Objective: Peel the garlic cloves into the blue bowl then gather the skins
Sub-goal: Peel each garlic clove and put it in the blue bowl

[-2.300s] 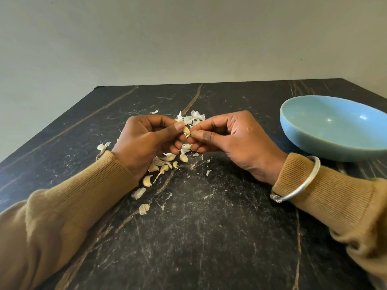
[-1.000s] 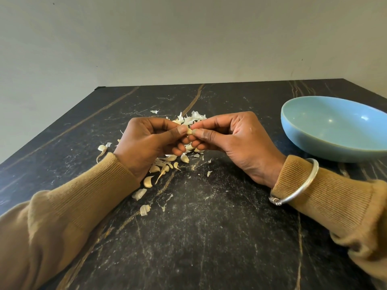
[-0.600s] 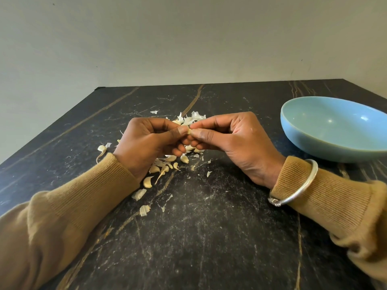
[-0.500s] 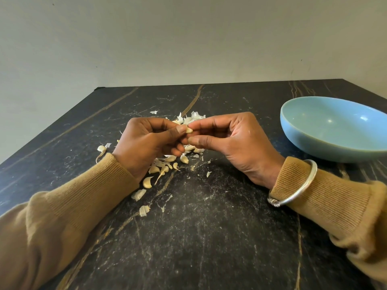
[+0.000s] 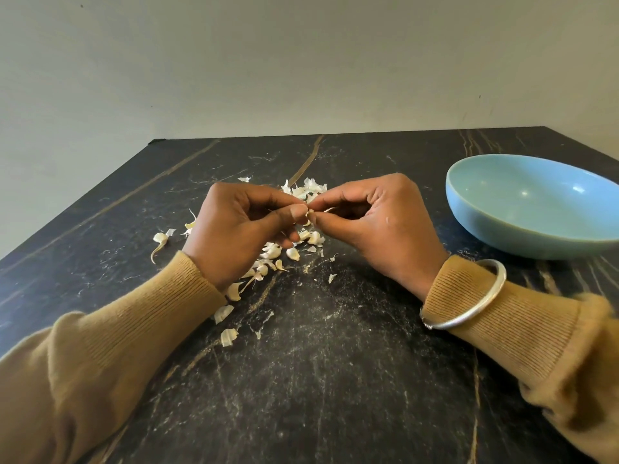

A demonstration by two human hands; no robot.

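On my feed, the far left of the dark, veined counter (image 5: 335, 380) carries one stray piece of garlic (image 5: 160, 238) with a curling tail, lying apart from the rest; clove or skin, I cannot tell. Next comes a mustard sleeve (image 5: 117, 346) reaching in from the lower left corner.

The left hand (image 5: 241, 229) sits over the scatter with its grip closed: thumb and forefinger pinch the garlic clove (image 5: 310, 214), and the other fingers curl underneath. The clove is small and mostly hidden by the fingertips — only a pale sliver shows, held just above the counter at the middle of the view.

Under and just behind the hands lies a loose scatter of cloves and flakes (image 5: 273, 252), running down beside the left wrist. Beyond the fingertips is a small heap of white skins (image 5: 306, 189).

The right hand (image 5: 378, 226) meets the left tip to tip; its grip is also clenched on the same clove, thumb and forefinger pinching from the other side. A silver bangle (image 5: 469, 296) rings the right cuff.

Farthest right stands the blue bowl (image 5: 502, 236), on the counter and well apart from the hands — its right side is cut off by the edge of the view.
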